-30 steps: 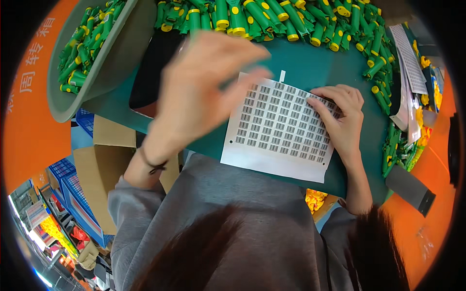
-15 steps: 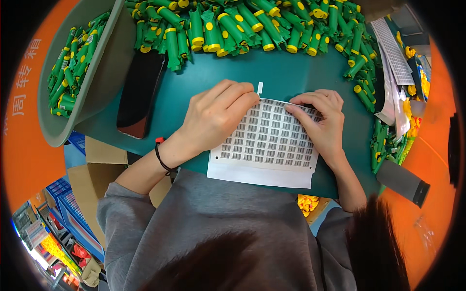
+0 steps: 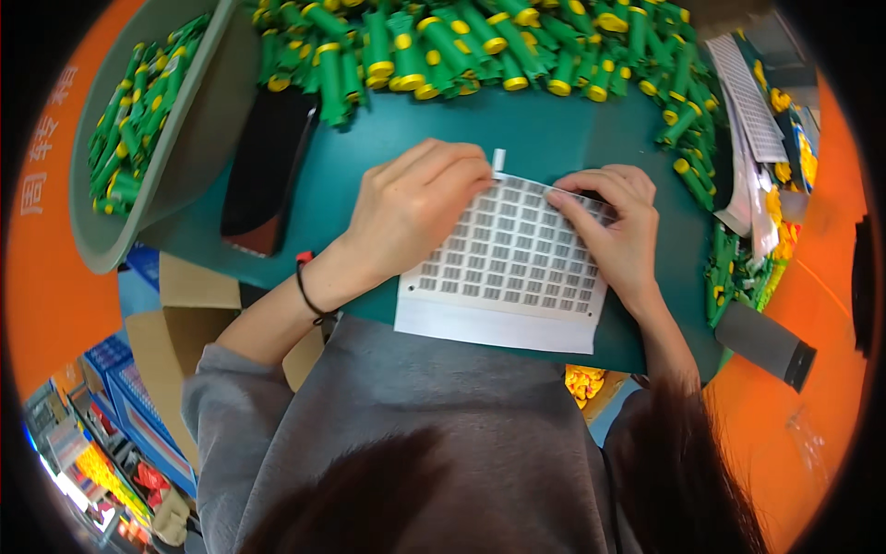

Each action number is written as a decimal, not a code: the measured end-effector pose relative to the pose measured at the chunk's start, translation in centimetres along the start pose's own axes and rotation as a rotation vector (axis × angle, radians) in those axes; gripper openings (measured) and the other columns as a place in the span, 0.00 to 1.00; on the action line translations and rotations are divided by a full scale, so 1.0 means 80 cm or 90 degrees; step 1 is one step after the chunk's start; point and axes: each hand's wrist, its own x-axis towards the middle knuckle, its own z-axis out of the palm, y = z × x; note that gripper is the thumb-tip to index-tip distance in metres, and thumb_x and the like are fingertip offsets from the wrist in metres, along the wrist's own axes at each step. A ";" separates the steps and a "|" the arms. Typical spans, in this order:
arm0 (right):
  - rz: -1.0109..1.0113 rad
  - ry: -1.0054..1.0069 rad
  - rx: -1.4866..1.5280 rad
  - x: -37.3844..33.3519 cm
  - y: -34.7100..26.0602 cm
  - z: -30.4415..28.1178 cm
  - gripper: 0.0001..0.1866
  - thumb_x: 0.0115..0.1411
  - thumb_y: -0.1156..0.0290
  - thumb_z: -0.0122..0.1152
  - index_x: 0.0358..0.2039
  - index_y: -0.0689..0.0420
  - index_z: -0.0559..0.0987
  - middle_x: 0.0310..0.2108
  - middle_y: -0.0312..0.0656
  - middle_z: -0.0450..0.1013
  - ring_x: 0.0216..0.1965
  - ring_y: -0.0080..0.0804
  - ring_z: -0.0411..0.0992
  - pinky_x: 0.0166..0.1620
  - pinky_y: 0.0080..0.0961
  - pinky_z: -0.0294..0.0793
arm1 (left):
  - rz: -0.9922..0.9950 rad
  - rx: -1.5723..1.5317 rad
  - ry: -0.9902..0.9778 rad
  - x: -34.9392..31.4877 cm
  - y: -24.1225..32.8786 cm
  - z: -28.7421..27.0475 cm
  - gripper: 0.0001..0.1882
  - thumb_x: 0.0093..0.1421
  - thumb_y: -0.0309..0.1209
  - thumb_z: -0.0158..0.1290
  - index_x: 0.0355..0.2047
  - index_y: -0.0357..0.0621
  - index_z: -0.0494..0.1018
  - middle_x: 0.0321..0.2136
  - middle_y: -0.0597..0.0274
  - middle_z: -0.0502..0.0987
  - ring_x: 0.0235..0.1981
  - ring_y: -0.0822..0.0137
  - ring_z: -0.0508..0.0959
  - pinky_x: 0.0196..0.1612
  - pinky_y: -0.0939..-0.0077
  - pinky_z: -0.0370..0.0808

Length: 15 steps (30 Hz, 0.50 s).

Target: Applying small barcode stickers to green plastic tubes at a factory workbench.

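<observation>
A white sheet of small barcode labels (image 3: 517, 268) lies over the near edge of the green table, its plain lower strip toward my body. My left hand (image 3: 406, 212) is closed at its top left corner, the fingertips pinched on the edge. Beside those fingertips a narrow white paper strip (image 3: 499, 161) sticks up past the sheet's top edge. At the upper right, my right hand (image 3: 620, 222) grips the sheet, thumb on the printed face and fingers curled at the edge. What lies under my left fingers is hidden.
Many green tubes with yellow ends (image 3: 443, 46) are heaped along the table's far side. A grey-green tub (image 3: 152, 203) of similar tubes stands left, beside a dark phone-like slab (image 3: 263, 175). More label sheets (image 3: 752, 102) lie right, above a dark grey cylinder (image 3: 766, 346).
My left hand and the sheet's top edge have shifted slightly up and away from me. The right hand keeps nearly the same place and grip.
</observation>
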 end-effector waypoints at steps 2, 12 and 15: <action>-0.007 -0.005 0.009 0.003 0.002 0.001 0.07 0.53 0.69 0.73 0.32 0.55 0.85 0.33 0.34 0.80 0.45 0.33 0.71 0.55 0.31 0.63 | -0.016 -0.012 -0.010 0.004 0.001 0.001 0.08 0.52 0.23 0.63 0.33 0.41 0.78 0.35 0.65 0.80 0.34 0.64 0.81 0.33 0.71 0.79; 0.078 0.045 -0.307 0.003 0.117 -0.119 0.13 0.55 0.71 0.69 0.41 0.58 0.82 0.42 0.45 0.74 0.49 0.43 0.71 0.52 0.34 0.70 | -0.199 -0.207 -0.043 0.010 0.001 -0.005 0.06 0.61 0.19 0.59 0.38 0.35 0.75 0.37 0.59 0.79 0.33 0.68 0.81 0.33 0.77 0.79; 0.021 0.025 -0.237 0.005 0.107 -0.112 0.12 0.57 0.74 0.68 0.42 0.59 0.80 0.43 0.41 0.75 0.45 0.34 0.73 0.48 0.27 0.72 | -0.234 -0.235 -0.027 0.007 -0.002 -0.008 0.06 0.61 0.19 0.59 0.38 0.34 0.76 0.38 0.60 0.80 0.34 0.72 0.80 0.34 0.81 0.78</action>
